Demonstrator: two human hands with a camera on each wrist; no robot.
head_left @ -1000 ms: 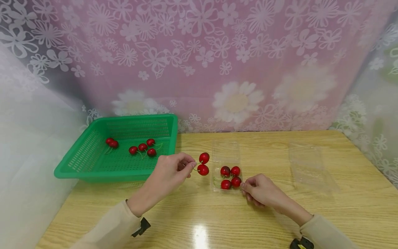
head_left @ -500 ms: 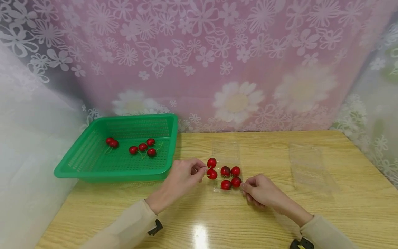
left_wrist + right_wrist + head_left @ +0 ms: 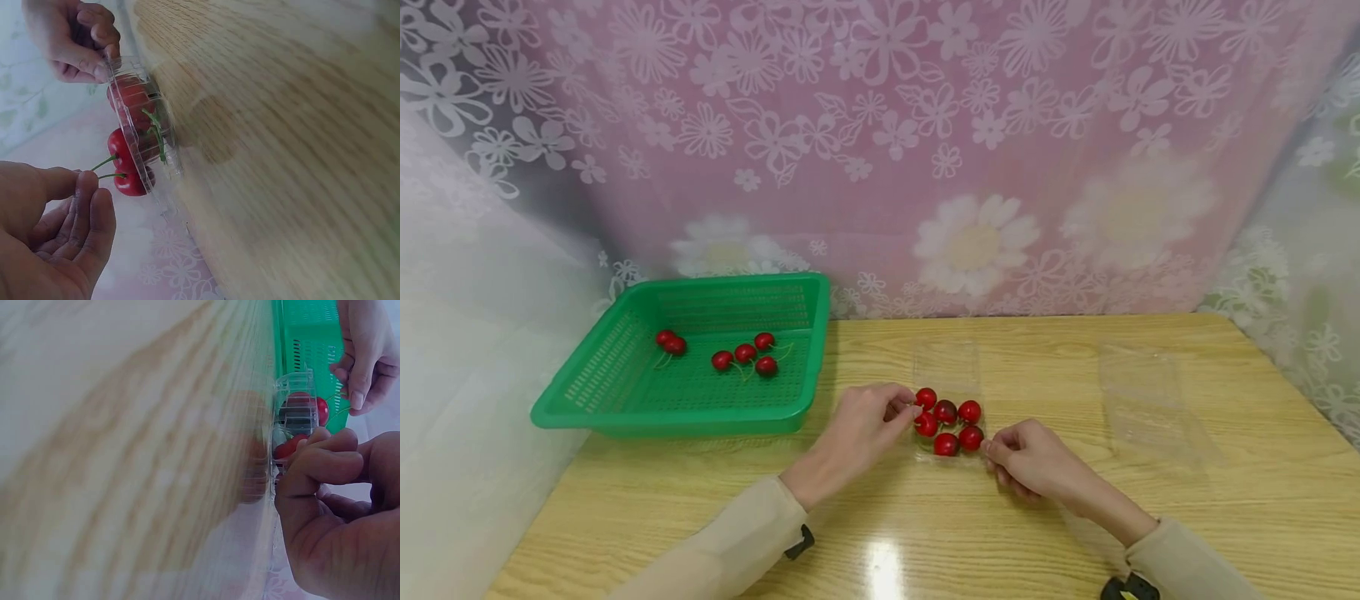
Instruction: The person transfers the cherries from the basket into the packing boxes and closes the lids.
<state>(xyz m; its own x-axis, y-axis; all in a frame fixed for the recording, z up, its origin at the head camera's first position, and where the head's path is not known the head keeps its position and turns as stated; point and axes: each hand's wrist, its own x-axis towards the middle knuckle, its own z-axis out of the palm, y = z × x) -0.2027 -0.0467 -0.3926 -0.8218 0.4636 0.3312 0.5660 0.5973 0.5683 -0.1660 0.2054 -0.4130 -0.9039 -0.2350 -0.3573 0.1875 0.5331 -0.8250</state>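
Note:
My left hand (image 3: 863, 427) pinches the green stems of two red cherries (image 3: 119, 145) between thumb and fingertips. The pair hangs at the left side of a clear plastic clamshell box (image 3: 946, 365), over its rim in the left wrist view. Several other cherries (image 3: 947, 445) lie in the box's near half, and its lid is folded back, away from me. On the box's right edge, my right hand (image 3: 1037, 458) holds the rim between thumb and curled fingers. In the right wrist view, the fingers of the right hand (image 3: 331, 506) hide part of the box.
A green plastic basket (image 3: 662, 422) stands at the back left, with several cherries (image 3: 745, 353) inside. Another clear plastic box (image 3: 1142, 392) lies opened out to the right on the wooden table (image 3: 1060, 358). A floral curtain (image 3: 850, 167) hangs behind the table.
My left hand has moved right, carrying the two cherries from beside the box to its left part. My right hand has stayed at the box's edge.

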